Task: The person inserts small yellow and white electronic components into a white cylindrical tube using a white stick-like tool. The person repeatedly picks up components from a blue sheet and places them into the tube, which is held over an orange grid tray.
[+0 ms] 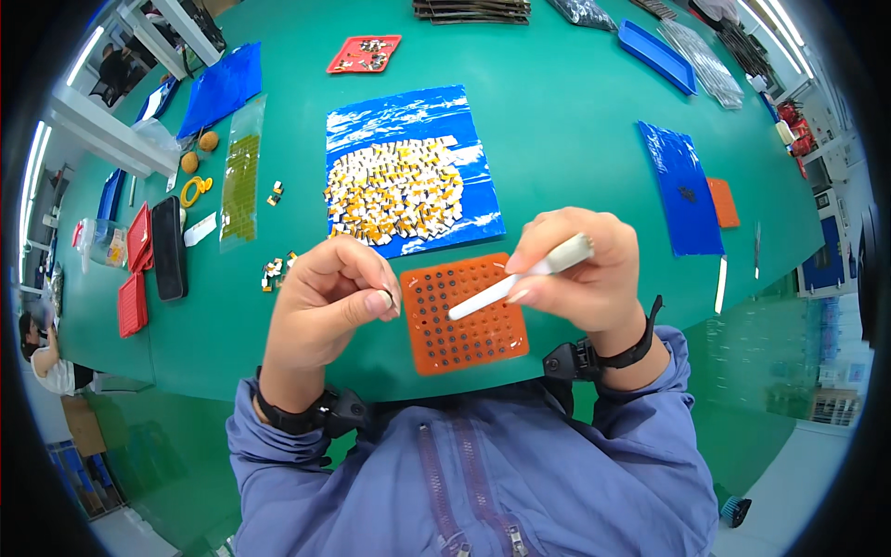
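Observation:
My right hand (585,269) grips a white pen-shaped tool (484,295) between thumb and fingers. The tool's rounded tip points down to the left, over an orange tray (426,363) with rows of small holes. Dark round pieces sit in many of the holes, mostly in the left and lower rows. To the left of the tray, my left hand (327,306) is closed in a pinch. A tiny dark thing shows at its fingertips, too small to name. Beyond the tray, a heap of small white and amber pieces (394,190) lies on a blue sheet (408,111).
A red tray (340,67) of small parts lies farther off. Leftward are a yellow-green strip (240,186), a black case (169,249), red trays (133,304) and yellow scissors (194,192). Rightward lie another blue sheet (682,190) and a blue tray (657,58). A person (54,360) is at far left.

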{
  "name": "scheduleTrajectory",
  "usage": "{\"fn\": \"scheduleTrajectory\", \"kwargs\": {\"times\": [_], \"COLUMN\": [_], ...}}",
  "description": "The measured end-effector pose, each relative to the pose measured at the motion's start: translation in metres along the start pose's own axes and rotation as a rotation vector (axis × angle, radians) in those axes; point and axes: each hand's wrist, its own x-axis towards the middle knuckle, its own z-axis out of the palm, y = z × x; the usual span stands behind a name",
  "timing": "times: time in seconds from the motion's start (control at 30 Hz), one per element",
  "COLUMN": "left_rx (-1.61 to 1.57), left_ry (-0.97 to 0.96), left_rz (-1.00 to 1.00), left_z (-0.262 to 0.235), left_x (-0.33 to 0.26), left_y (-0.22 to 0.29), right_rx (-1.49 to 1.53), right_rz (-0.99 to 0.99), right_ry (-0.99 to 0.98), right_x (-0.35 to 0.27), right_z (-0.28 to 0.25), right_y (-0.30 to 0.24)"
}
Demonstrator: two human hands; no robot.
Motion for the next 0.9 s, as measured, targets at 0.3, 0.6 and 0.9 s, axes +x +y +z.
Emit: {"fn": "scheduleTrajectory", "kwargs": {"times": [0.3, 0.6, 0.9], "left_rx": [-0.407, -0.382, -0.319], "left_ry": [-0.101, -0.11, -0.056], "left_rz": [0.007, -0.005, -0.004], "left_z": [-0.002, -0.001, 0.003], "left_x": [0.002, -0.001, -0.001], "left_y": [-0.023, -0.024, -0.023], "right_rx": [0.243, 0.214, -0.101], "right_rz": [0.233, 0.254, 0.016], "right_ry": [-0.028, -0.025, -0.028], "right_x": [-0.005, -0.006, 0.002], "right_z": [0.002, 0.003, 0.006], "right_y": [0.015, 0.018, 0.015]}}
